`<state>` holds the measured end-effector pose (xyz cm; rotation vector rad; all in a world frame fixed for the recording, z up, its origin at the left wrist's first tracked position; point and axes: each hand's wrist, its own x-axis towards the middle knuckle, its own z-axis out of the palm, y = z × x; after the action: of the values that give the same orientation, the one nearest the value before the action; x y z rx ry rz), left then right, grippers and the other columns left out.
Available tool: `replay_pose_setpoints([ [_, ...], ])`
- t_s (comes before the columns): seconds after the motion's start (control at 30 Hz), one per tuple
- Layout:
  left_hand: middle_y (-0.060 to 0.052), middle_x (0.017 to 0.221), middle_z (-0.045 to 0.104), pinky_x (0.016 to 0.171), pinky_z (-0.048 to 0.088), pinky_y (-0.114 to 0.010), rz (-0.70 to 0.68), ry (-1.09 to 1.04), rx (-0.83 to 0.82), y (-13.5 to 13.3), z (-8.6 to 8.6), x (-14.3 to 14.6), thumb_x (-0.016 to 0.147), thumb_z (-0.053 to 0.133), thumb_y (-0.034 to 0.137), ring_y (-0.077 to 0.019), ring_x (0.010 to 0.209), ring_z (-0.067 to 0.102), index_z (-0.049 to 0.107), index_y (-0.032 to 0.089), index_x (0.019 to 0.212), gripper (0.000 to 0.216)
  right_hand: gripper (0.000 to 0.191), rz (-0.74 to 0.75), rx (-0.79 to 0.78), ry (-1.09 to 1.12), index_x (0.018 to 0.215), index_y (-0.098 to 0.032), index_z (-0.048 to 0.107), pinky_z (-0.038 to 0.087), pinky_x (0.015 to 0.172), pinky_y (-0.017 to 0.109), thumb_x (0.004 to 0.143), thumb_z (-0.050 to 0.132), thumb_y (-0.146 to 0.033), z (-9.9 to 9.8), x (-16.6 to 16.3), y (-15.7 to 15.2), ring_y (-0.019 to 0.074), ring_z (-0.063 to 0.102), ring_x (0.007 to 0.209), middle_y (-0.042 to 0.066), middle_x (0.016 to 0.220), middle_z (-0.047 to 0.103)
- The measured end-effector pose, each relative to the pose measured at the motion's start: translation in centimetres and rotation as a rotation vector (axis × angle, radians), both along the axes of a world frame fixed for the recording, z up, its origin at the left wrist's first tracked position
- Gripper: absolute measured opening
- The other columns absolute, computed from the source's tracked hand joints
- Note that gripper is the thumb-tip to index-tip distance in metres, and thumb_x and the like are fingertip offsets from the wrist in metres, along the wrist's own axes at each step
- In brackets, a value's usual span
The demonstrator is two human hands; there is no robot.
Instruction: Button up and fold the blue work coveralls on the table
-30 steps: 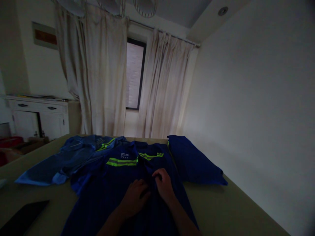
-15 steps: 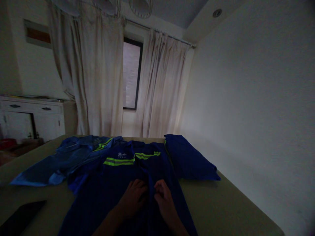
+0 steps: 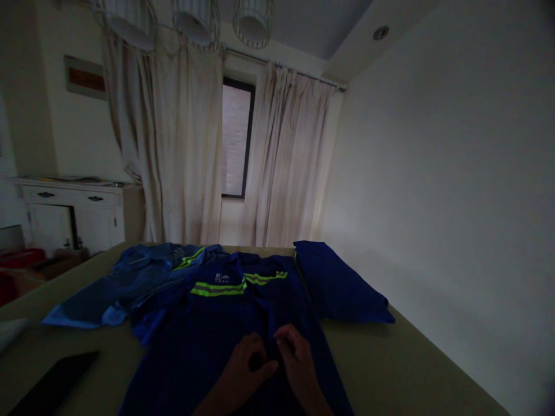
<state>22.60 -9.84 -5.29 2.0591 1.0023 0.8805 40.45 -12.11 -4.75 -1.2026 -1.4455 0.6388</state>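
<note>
- Working over a dark blue garment (image 3: 191, 335), 2 bare hands show low in the head view, close together near the garment's middle front.
- The left hand (image 3: 247, 363) has its fingers curled, the thumb apart from them and pointing toward the right hand; whether it grips cloth, I cannot tell in the dim light.
- The right hand (image 3: 300, 357) is narrow, thumb and forefinger near each other at the garment's front edge; whether fabric is pinched between them, I cannot tell.
- The dark blue garment lies spread on the desk (image 3: 399, 372), collar end away from the person, lower part running out at the bottom edge of the view.
- Across its chest run 2 yellow-green bands, 1 on each side of the front opening, each with a grey stripe; a pale printed mark sits above the left band (image 3: 219, 289).
- To the left, a lighter blue garment (image 3: 139, 289) lies rumpled, with yellow-green stripes near its far end.
- To the right, a folded dark blue bundle (image 3: 340, 283) lies just beside the garment.
- At the near left are a flat dark object (image 3: 56, 381) and, at the view's edge, something white (image 3: 9, 332).
- Behind stand a white cabinet (image 3: 97, 222) and pale curtains (image 3: 186, 156) beside a window (image 3: 236, 138).
</note>
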Motion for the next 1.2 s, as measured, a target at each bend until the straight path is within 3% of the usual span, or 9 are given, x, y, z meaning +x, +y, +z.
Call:
replay_pose_setpoints([
  [0.23, -0.003, 0.095, 0.067, 0.086, 0.046, -0.032, -0.008, -0.012, -0.194, 0.9, 0.6, -0.9, 0.086, 0.053, 0.042, -0.0227, 0.097, 0.058, 0.060, 0.023, 0.075, 0.024, 0.020, -0.068, 0.042, -0.015, 0.083, -0.022, 0.062, 0.045, 0.072, 0.029, 0.093, 0.053, -0.038, 0.0, 0.4, 0.2, 0.0196, 0.061, 0.076, 0.001, 0.078, 0.064],
  [0.3, -0.001, 0.087, 0.064, 0.079, 0.045, -0.030, -0.022, -0.040, -0.217, 1.2, 0.7, -1.1, 0.084, 0.051, 0.038, -0.0204, 0.088, 0.055, 0.058, 0.022, 0.073, 0.021, 0.023, -0.048, 0.040, -0.040, 0.079, -0.022, 0.062, 0.045, 0.073, 0.029, 0.093, 0.048, -0.033, 0.1, 0.5, 0.0, 0.0192, 0.060, 0.077, 0.002, 0.077, 0.063],
  [0.37, 0.002, 0.076, 0.055, 0.073, 0.041, -0.029, -0.038, -0.051, -0.207, 1.4, 0.6, -1.1, 0.084, 0.051, 0.037, -0.0172, 0.079, 0.050, 0.052, 0.022, 0.068, 0.022, 0.025, 0.013, 0.043, -0.092, 0.078, -0.022, 0.065, 0.045, 0.076, 0.030, 0.093, 0.046, -0.028, 0.3, 0.4, -0.3, 0.0189, 0.060, 0.079, 0.003, 0.080, 0.063],
  [0.47, 0.004, 0.072, 0.048, 0.071, 0.039, -0.028, -0.051, -0.101, -0.189, 1.7, 0.3, -1.0, 0.086, 0.050, 0.040, -0.0154, 0.075, 0.047, 0.048, 0.021, 0.068, 0.026, 0.009, 0.082, 0.077, -0.191, 0.088, -0.022, 0.068, 0.045, 0.086, 0.032, 0.086, 0.060, -0.026, 0.3, 0.0, -0.9, 0.0202, 0.061, 0.090, 0.003, 0.092, 0.065],
  [0.57, 0.003, 0.075, 0.051, 0.074, 0.040, -0.029, -0.021, -0.137, -0.164, 2.0, -0.2, -1.0, 0.089, 0.048, 0.046, -0.0166, 0.077, 0.048, 0.052, 0.021, 0.071, 0.031, 0.020, 0.123, 0.091, -0.264, 0.094, -0.022, 0.066, 0.044, 0.094, 0.033, 0.076, 0.074, -0.023, 0.3, -0.4, -1.3, 0.0221, 0.060, 0.100, 0.003, 0.098, 0.064],
  [0.77, 0.001, 0.079, 0.060, 0.080, 0.043, -0.030, 0.090, -0.126, -0.187, 2.1, -0.8, -1.1, 0.087, 0.050, 0.053, -0.0205, 0.086, 0.054, 0.060, 0.021, 0.074, 0.036, 0.010, 0.089, 0.113, -0.336, 0.092, -0.021, 0.069, 0.046, 0.080, 0.028, 0.086, 0.065, -0.015, 0.6, -0.7, -1.2, 0.0179, 0.060, 0.089, 0.002, 0.093, 0.059],
  [1.0, 0.004, 0.069, 0.047, 0.070, 0.036, -0.029, 0.070, -0.072, -0.172, 1.5, 0.2, -0.8, 0.089, 0.045, 0.047, -0.0168, 0.074, 0.048, 0.049, 0.022, 0.066, 0.034, 0.012, 0.103, 0.085, -0.346, 0.094, -0.025, 0.074, 0.046, 0.078, 0.027, 0.087, 0.069, -0.017, 0.4, -0.7, -1.3, 0.0170, 0.061, 0.086, 0.002, 0.094, 0.060],
  [1.2, 0.001, 0.073, 0.054, 0.072, 0.040, -0.029, 0.115, -0.117, -0.058, 1.3, 0.3, -0.4, 0.092, 0.048, 0.042, -0.0174, 0.075, 0.052, 0.049, 0.022, 0.066, 0.032, 0.007, 0.146, 0.043, -0.362, 0.091, -0.024, 0.073, 0.046, 0.076, 0.027, 0.093, 0.066, -0.024, 1.0, -0.8, -1.4, 0.0166, 0.061, 0.086, 0.001, 0.093, 0.060],
])
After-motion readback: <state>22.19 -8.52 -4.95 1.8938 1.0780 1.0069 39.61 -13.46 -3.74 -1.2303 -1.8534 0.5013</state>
